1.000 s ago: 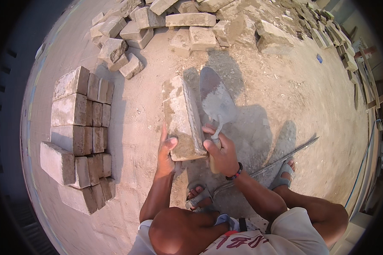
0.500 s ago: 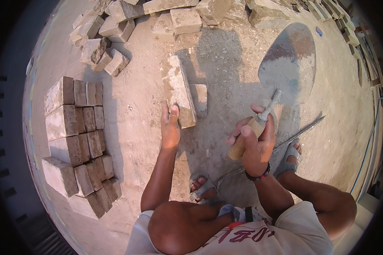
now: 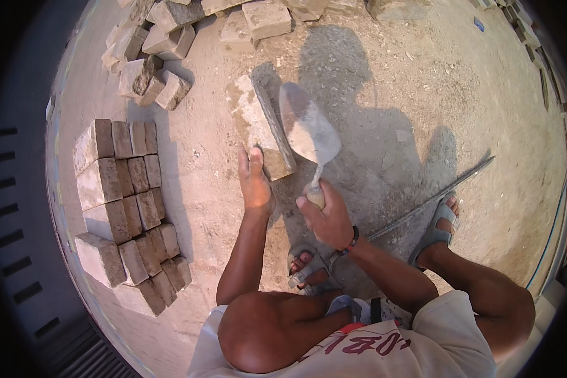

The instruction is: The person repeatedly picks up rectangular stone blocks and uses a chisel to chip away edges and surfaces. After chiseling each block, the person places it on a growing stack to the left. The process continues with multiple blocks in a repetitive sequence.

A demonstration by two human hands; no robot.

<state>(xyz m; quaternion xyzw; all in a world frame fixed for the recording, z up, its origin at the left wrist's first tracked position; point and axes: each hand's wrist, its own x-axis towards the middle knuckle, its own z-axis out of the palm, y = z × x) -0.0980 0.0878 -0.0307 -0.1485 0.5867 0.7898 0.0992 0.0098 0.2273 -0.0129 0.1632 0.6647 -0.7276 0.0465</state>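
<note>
Outdoors, the left hand point(image 3: 256, 186) grips the near end of a brick point(image 3: 256, 126), right of a neat stack point(image 3: 110, 220). The right hand point(image 3: 329, 217) clasps a trowel point(image 3: 310, 129), blade just beside the brick.

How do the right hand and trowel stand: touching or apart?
Touching: the head view shows the right hand gripping the trowel by its handle.

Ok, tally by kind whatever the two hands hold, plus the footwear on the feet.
Trowel, in the right hand: 1
Brick, in the left hand: 1
Grey sandals, one on each foot: 2
Total: 4
</note>
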